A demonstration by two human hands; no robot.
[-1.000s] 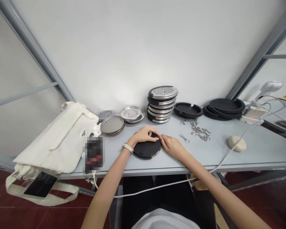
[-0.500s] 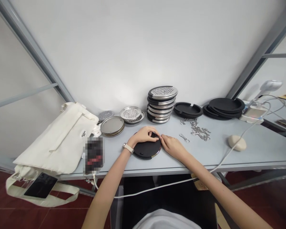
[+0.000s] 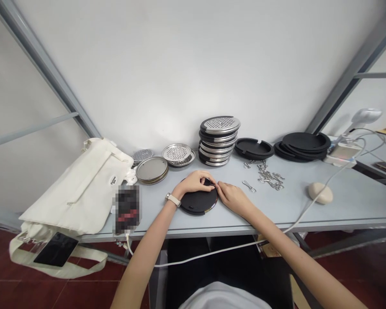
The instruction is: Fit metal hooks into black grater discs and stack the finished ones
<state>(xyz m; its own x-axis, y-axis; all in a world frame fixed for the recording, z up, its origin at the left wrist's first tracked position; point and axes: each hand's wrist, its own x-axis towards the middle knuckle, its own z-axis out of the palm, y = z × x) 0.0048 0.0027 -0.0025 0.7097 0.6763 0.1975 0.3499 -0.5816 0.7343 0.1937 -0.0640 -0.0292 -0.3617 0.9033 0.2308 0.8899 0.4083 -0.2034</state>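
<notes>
Black disc (image 3: 197,202) in front of tall stack (image 3: 219,139); left hand (image 3: 193,182) and right hand (image 3: 234,198) at its rim, grips narrow, perhaps on a clip. Stack looks assembled; black trays (image 3: 302,141), loose clips (image 3: 270,179) right of it, unused.

The rim of the black disc (image 3: 197,200) is covered near twelve o'clock by the left hand (image 3: 196,181), and whatever is pinched at its two o'clock edge, where the right hand (image 3: 233,196) is met, is too small to be made out. At nine o'clock from the disc, an object (image 3: 127,210) is blurred by pixelation; beyond it, the lettering on the bag's label (image 3: 113,180) cannot be read. Both forearms (image 3: 148,253) are cut off by the bottom edge.
</notes>
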